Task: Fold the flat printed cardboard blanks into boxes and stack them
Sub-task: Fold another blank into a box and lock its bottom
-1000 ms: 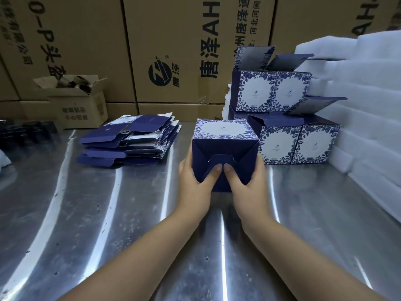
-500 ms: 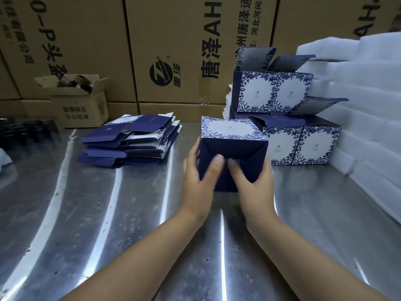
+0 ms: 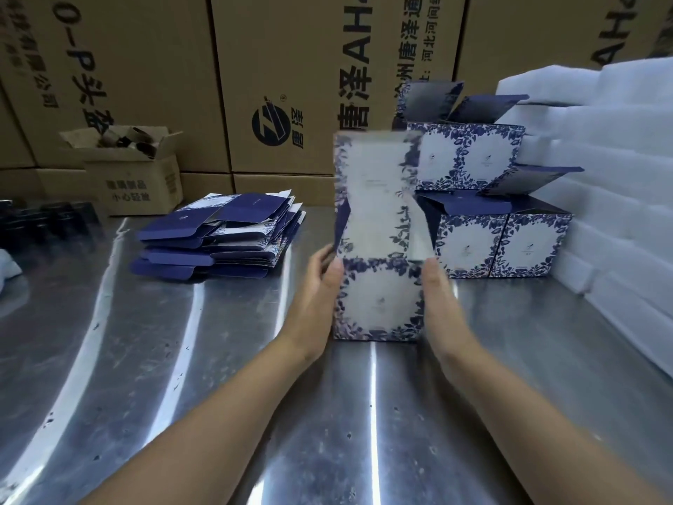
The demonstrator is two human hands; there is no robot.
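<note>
Half a second ago the box (image 3: 378,300) lay tipped with its plain blue bottom toward the person and both thumbs on the flaps. Now it stands upright on the bench (image 3: 182,359), printed face forward, between the hands. The left hand (image 3: 313,300) grips its left wall, thumb at the front edge. The right hand (image 3: 442,308) lies straight-fingered against its right wall. Its lid flap (image 3: 375,184) rises above, blurred. Beyond the box to the left lie the flat blanks (image 3: 222,235); behind it to the right stand the stacked finished boxes (image 3: 502,246).
</note>
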